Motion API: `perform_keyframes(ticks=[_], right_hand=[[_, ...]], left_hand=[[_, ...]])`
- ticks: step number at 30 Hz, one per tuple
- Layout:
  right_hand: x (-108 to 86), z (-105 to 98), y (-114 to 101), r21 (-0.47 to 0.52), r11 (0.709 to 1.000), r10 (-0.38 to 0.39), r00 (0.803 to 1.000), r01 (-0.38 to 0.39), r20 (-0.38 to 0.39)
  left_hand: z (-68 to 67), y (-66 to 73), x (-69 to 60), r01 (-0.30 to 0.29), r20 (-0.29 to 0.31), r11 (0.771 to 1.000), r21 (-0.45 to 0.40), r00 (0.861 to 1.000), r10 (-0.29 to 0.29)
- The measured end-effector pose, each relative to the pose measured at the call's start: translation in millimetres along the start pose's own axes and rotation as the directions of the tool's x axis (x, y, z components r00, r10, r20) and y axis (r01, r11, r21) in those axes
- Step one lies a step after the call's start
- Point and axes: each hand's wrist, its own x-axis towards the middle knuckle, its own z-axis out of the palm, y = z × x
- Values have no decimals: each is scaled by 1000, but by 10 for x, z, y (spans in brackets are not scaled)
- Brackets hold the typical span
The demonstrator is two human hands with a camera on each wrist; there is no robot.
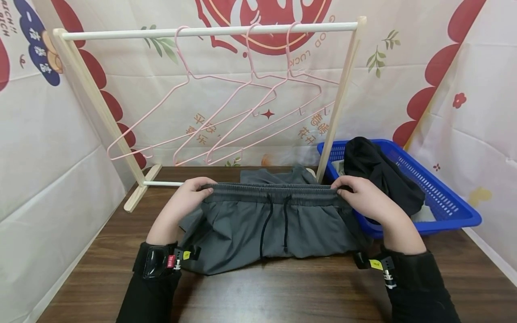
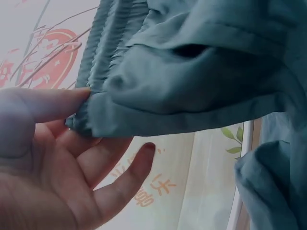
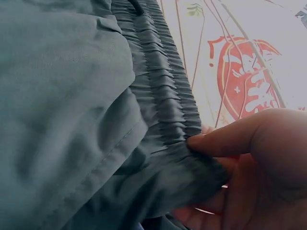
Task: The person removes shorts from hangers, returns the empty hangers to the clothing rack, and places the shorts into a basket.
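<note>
Both hands hold a pair of dark grey trousers [image 1: 238, 229] up by the gathered elastic waistband, from which two black drawstrings [image 1: 266, 226] hang at the front. My left hand [image 1: 181, 204] pinches one end of the waistband between thumb and fingers; the left wrist view shows the thumb [image 2: 57, 103] on the cloth and other fingers spread below. At the opposite end my right hand [image 1: 365, 197] pinches the band, its thumb [image 3: 225, 139] pressing the gathers in the right wrist view. The waistband is stretched level between them, while the legs' lower parts fold on the table, partly hidden.
Behind the trousers stands a wooden rack with a white rail [image 1: 218, 31], where three pink hangers [image 1: 250, 83] hang. A blue basket [image 1: 452, 220] at right holds a black garment [image 1: 375, 175] and some light cloth. A printed cloth backdrop [image 1: 404, 103] surrounds the brown table [image 1: 282, 296].
</note>
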Motion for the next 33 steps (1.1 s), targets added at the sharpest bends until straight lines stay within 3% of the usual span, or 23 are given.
perform_keyframes(ticks=[4,9,18,23,33], right_hand=[[-8,-8,-20,78,997,13,1000,-11,-17],[-4,33,-84,237,965,116,993,-108,-22],[56,195,-222,422,896,187,979,-136,-83],[87,286,-288,500,857,191,978,-126,-79],[137,312,-347,462,875,206,974,-143,-89]], left_hand=[[-8,4,2,32,-27,994,-100,999,-35],[-5,25,-1,71,-68,980,-184,994,-85],[89,134,-2,120,-185,978,-172,971,-152],[184,217,-2,105,-202,971,-214,968,-149],[355,430,53,101,-229,949,-298,958,-173]])
